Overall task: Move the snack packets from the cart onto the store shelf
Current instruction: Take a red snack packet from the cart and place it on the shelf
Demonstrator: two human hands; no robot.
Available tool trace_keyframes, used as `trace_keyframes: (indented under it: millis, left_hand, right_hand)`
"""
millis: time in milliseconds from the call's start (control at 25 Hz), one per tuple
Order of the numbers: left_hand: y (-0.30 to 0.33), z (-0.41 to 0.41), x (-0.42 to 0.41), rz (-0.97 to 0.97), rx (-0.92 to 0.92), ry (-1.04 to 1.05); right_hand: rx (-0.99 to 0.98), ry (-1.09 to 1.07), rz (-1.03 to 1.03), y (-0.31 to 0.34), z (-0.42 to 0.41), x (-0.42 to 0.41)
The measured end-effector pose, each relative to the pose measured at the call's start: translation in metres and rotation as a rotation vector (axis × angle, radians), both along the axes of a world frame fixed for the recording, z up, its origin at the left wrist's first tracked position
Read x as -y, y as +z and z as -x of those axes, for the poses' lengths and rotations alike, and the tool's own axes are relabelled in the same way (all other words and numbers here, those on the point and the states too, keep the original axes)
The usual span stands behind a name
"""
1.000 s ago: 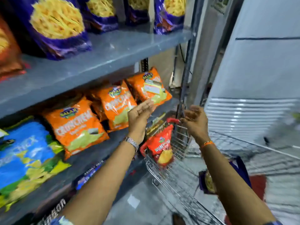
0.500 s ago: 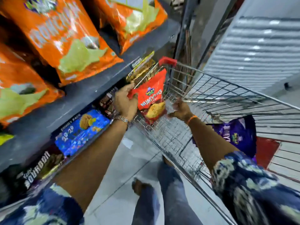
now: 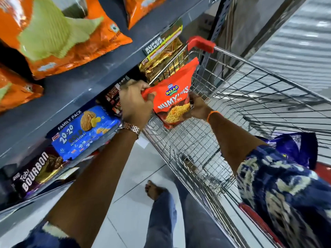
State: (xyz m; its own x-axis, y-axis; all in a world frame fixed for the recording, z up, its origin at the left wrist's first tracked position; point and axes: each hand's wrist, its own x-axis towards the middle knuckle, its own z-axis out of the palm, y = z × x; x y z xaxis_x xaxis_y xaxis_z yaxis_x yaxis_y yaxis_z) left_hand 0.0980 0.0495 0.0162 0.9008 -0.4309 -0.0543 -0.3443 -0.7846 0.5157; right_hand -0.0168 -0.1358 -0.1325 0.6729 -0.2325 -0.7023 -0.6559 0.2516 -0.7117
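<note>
A red snack packet [image 3: 172, 97] marked with noodle-like snacks hangs at the near corner of the wire cart [image 3: 250, 90]. My left hand [image 3: 137, 102] grips the packet's upper left edge. My right hand [image 3: 196, 106] holds its lower right side from inside the cart. A purple snack packet [image 3: 293, 149] lies deeper in the cart, partly hidden by my right sleeve. The grey store shelf [image 3: 75, 90] runs along the left, just beside the packet.
Orange chip packets [image 3: 59, 33] fill the shelf above. Below it sit a blue cookie pack [image 3: 86, 129], a dark Bourbon biscuit pack [image 3: 35, 172] and golden packets [image 3: 161, 61]. The cart's red corner [image 3: 200, 43] touches the shelf upright. My legs stand on the pale tiled floor [image 3: 129, 185].
The view dropped from the upper shelves to the cart. Both hands came down from the orange packets and took hold of the red packet, which now sits slightly higher against the cart rim.
</note>
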Motion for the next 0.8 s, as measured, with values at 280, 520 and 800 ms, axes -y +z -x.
trace_keyframes:
  millis: [280, 520, 800]
  left_hand:
    - [-0.002, 0.003, -0.013, 0.081, 0.021, -0.077]
    - [0.032, 0.015, -0.024, 0.309, -0.107, -0.101]
    - [0.149, 0.022, -0.046, 0.709, -0.064, -0.089]
  right_hand:
    - [0.052, 0.131, 0.185, 0.010, 0.012, -0.005]
    - [0.097, 0.039, 0.118, 0.049, 0.023, -0.011]
    - [0.252, 0.077, 0.384, 0.145, 0.038, -0.030]
